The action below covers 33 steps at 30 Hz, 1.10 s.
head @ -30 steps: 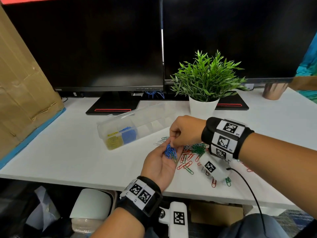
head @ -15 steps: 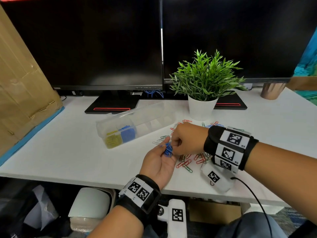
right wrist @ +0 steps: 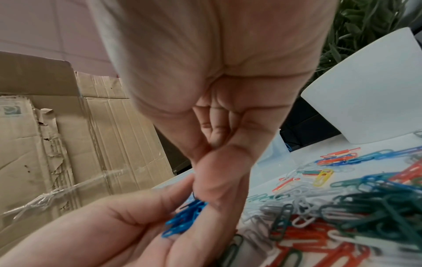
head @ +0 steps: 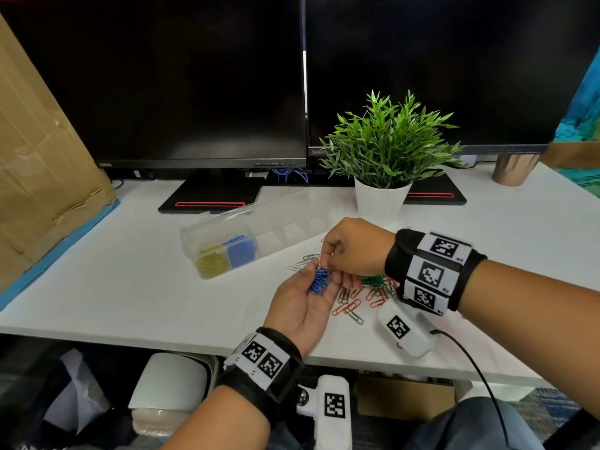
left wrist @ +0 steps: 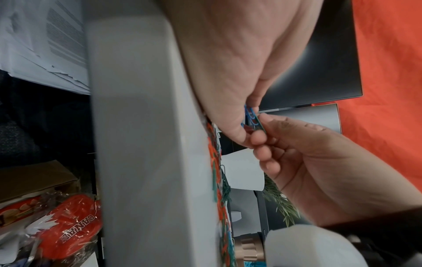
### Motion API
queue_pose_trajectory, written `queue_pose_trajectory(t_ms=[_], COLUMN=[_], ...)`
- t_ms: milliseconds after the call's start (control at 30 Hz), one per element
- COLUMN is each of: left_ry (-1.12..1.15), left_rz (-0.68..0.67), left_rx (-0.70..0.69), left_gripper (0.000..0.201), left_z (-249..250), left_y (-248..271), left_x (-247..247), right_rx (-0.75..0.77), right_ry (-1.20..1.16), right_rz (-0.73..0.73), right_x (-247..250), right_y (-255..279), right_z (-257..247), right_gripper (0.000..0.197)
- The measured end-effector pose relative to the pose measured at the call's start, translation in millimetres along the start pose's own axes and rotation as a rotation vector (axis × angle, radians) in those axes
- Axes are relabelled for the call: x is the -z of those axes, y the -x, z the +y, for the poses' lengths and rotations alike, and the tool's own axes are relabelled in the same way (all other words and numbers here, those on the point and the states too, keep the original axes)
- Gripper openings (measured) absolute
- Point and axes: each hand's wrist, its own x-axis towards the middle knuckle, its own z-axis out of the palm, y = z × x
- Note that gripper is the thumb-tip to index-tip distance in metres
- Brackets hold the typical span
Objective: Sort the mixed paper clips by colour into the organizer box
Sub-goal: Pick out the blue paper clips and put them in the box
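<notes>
My left hand [head: 323, 273] lies palm up at the desk's front edge and cups a small bundle of blue paper clips [head: 319, 281] [right wrist: 185, 220]. My right hand [head: 324, 259] reaches over it, thumb and forefinger pinching one blue clip [left wrist: 258, 124] at the top of the bundle. The clear organizer box [head: 292, 222] lies open to the left. Its near-end compartments hold yellow clips [head: 212, 263] and blue clips [head: 241, 251]. The mixed pile of red, green, white and blue clips [head: 373, 287] [right wrist: 342, 207] is spread on the desk under my right wrist.
A potted plant [head: 383, 199] stands just behind the pile, with two dark monitors [head: 194, 92] behind it. A cardboard box [head: 48, 157] leans at the left and a copper cup [head: 514, 170] stands far right. A white tagged device [head: 406, 329] with a cable lies near the front edge.
Hardly anything moved. My right fingertips stay at the blue bundle in my left palm, while the right wrist dipped slightly and came back up.
</notes>
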Motion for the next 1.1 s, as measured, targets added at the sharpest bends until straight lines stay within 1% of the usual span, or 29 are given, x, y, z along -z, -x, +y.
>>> queue_pose_trajectory(t_ms=[133, 267, 367, 500, 600, 667, 800, 833, 900, 1000, 1100], left_ry=[0.011, -0.001, 0.004, -0.031, -0.011, -0.004, -0.010, -0.015, -0.015, -0.015, -0.005], left_rz=[0.012, 0.054, 0.077, 0.112, 0.128, 0.127, 0.111, 0.107, 0.113, 0.127, 0.136], left_rx=[-0.021, -0.007, -0.001, 0.020, 0.045, 0.054, 0.072, 0.074, 0.074, 0.067, 0.058], left_gripper=[0.020, 0.029, 0.031, 0.022, 0.013, 0.011, 0.008, 0.008, 0.009, 0.015, 0.021], left_z=[0, 0, 1, 2, 2, 2, 2, 2, 2, 2, 3], left_y=[1, -1, -3, -3, -1, 0, 2, 3, 3, 2, 3], left_x=[-1, 2, 4, 3, 0, 0, -2, -3, -3, -2, -3], right_rx=[-0.025, -0.011, -0.002, -0.006, -0.041, -0.091, -0.212, -0.234, -0.254, -0.234, -0.190], right_ry=[-0.035, -0.041, -0.030, -0.025, -0.002, 0.067, 0.183, 0.231, 0.342, 0.461, 0.532], right_rz=[0.039, 0.058, 0.056, 0.103, 0.123, 0.070, -0.188, -0.219, -0.181, -0.040, 0.011], right_x=[2, 3, 4, 5, 14, 23, 41, 44, 50, 55, 54], right_y=[-1, -1, -2, -3, -4, -4, -1, -1, -4, -13, -19], right_z=[0, 0, 3, 7, 11, 16, 34, 39, 51, 64, 69], right_gripper=[0.020, 0.022, 0.019, 0.014, 0.014, 0.015, 0.015, 0.013, 0.010, 0.008, 0.011])
